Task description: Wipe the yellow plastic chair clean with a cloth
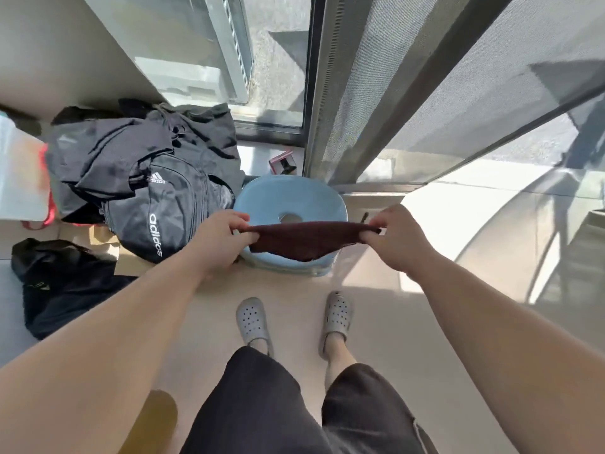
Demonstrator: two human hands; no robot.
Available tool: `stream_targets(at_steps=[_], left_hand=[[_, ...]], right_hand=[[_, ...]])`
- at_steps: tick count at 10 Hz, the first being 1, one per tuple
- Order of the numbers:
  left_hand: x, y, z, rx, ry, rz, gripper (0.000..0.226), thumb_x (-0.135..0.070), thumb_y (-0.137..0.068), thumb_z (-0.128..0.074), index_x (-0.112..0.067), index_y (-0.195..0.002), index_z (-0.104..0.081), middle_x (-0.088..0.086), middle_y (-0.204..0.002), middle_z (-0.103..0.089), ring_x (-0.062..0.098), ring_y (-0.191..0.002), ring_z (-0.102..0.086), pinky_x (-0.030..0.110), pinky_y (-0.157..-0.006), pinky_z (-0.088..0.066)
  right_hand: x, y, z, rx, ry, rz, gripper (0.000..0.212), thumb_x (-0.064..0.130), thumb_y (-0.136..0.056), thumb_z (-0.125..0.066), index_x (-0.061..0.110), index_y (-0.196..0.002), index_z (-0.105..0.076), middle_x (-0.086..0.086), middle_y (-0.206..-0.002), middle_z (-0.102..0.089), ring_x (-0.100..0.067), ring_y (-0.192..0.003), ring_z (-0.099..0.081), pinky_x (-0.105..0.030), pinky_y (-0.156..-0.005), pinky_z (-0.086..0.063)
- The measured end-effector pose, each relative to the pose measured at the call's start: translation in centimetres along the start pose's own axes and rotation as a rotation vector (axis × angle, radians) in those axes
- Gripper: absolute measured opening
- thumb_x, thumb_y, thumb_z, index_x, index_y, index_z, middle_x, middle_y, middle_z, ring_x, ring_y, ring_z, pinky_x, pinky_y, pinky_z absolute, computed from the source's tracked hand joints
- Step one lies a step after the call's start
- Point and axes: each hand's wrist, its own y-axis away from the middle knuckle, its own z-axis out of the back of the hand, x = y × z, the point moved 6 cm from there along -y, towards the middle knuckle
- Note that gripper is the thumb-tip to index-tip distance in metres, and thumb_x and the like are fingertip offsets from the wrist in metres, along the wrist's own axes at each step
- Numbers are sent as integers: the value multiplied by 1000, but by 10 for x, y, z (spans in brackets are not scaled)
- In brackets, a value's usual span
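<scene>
Pinched at either end by left hand (226,237) and right hand (393,237), fingers curled tight: a dark maroon cloth (307,239), stretched between them above a pale blue plastic stool (288,198) with a centre hole. Black Adidas backpack (157,208) just beside, to the left. No yellow chair plainly in view; only an ochre patch (154,421) low by the left forearm, impossible to identify. Probably best to fold the cloth into a flat pad first, then wipe in even, overlapping strokes.
</scene>
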Motion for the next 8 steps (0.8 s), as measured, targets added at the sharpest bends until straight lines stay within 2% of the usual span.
stream_targets(at_steps=[1,2,3,4,5,6,7,8], left_hand=[[30,-32,-23,9,674,275,13,-14,-83,-61,-16,-78,-72,13,-93,-61,31,-88,-53,41,-73,-43],[43,-62,-52,-23,854,335,20,-5,-97,-47,-11,-90,-64,14,-92,-65,28,-78,-63,30,-57,-52],[52,-87,-80,-43,781,368,15,-12,-100,-48,-13,-100,-63,13,-97,-65,27,-76,-66,39,-57,-57],[54,-106,-109,34,683,357,18,-19,-101,-48,-14,-111,-62,12,-102,-66,27,-81,-69,41,-60,-58],[44,-116,-134,121,701,324,20,-19,-103,-47,-12,-115,-62,13,-102,-68,23,-76,-71,38,-57,-58],[53,-134,-136,108,735,379,24,-21,-102,-45,-12,-105,-68,9,-86,-72,19,-63,-70,34,-55,-56],[94,-156,-112,-119,583,454,23,-26,-92,-43,-19,-82,-62,14,-90,-69,30,-79,-65,38,-69,-49],[119,-158,-95,-155,297,436,21,-37,-90,-42,-24,-81,-57,10,-101,-64,34,-94,-63,41,-76,-49]], right_hand=[[-19,-29,-24,130,-519,-137,8,19,-87,-69,12,-87,-74,-15,-97,-72,-34,-97,-67,-38,-90,-54],[-32,-53,-48,103,-680,-218,9,16,-94,-66,12,-97,-74,-20,-104,-75,-33,-98,-73,-39,-88,-61],[-37,-75,-67,-75,-455,-231,12,32,-86,-68,22,-82,-71,-6,-84,-74,-22,-77,-72,-32,-70,-61],[-19,-87,-90,-194,-320,-219,17,26,-91,-65,20,-75,-63,-1,-74,-65,-21,-72,-62,-30,-62,-50],[6,-97,-121,-235,-312,-174,13,31,-92,-63,20,-86,-66,5,-78,-65,-20,-80,-64,-35,-73,-51],[30,-106,-160,-38,-458,-133,25,31,-98,-57,24,-119,-69,11,-102,-69,-14,-100,-64,-32,-89,-50],[34,-110,-196,194,-434,-155,38,21,-100,-50,16,-137,-59,-2,-123,-65,-22,-115,-58,-33,-97,-45],[26,-109,-208,238,-412,-209,50,19,-99,-51,22,-149,-49,3,-131,-60,-14,-115,-53,-25,-97,-37]])
